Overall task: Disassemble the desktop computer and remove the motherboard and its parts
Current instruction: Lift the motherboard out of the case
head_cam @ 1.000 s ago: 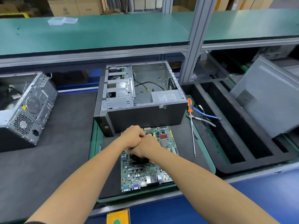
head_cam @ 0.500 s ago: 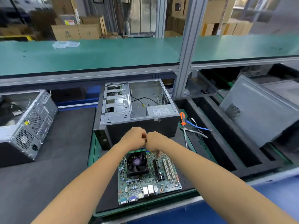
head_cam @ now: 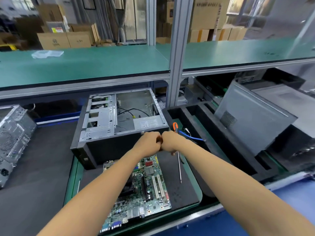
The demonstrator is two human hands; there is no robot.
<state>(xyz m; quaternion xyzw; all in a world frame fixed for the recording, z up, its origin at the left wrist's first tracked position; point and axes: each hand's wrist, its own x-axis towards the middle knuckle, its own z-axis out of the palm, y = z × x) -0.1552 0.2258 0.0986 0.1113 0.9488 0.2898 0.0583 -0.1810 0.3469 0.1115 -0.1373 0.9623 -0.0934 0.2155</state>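
The green motherboard (head_cam: 150, 188) lies flat on a black mat in a green tray (head_cam: 75, 174), in front of the open, gutted computer case (head_cam: 119, 120). Its black cooler fan (head_cam: 127, 186) is partly hidden under my left forearm. My left hand (head_cam: 147, 144) and my right hand (head_cam: 170, 142) are raised above the board's far end, at the case's front wall. Both are curled into fists and touch knuckle to knuckle. Nothing shows inside either fist.
An orange-handled screwdriver (head_cam: 179, 167) and blue-handled pliers (head_cam: 190, 137) lie right of the board. A black foam tray (head_cam: 221, 142) with long slots holds a leaning grey side panel (head_cam: 252, 120) at the right. Another bare case (head_cam: 12, 138) stands at the left. A green shelf (head_cam: 85, 65) overhangs the bench.
Both hands came up off the cooler fan and moved away from me, fists pressed together. The camera tilted upward, and the fan stays on the board.
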